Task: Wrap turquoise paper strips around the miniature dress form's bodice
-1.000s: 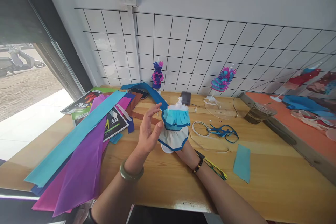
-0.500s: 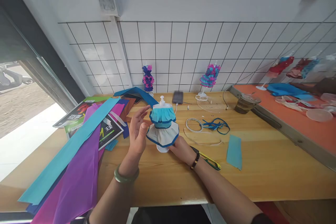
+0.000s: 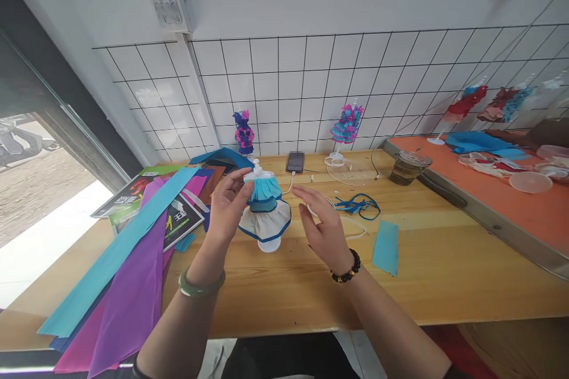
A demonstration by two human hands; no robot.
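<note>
The left hand (image 3: 226, 208) hides the dress's (image 3: 265, 190) edge, perhaps touching.

Near edge: bare wooden tabletop (image 3: 271, 302)
Left: long turquoise fabric strip (image 3: 122, 251) obstructs
Middle: gap between ruffled turquoise-white dress (image 3: 264, 205) and right hand (image 3: 326, 231)

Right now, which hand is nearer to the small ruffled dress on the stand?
Left. The left hand is at the left side of the dress, contact unclear; the right hand is off its right side, with a visible gap.

Contact between left fingers (image 3: 230, 181) and ruffled dress (image 3: 265, 207) unclear
</note>
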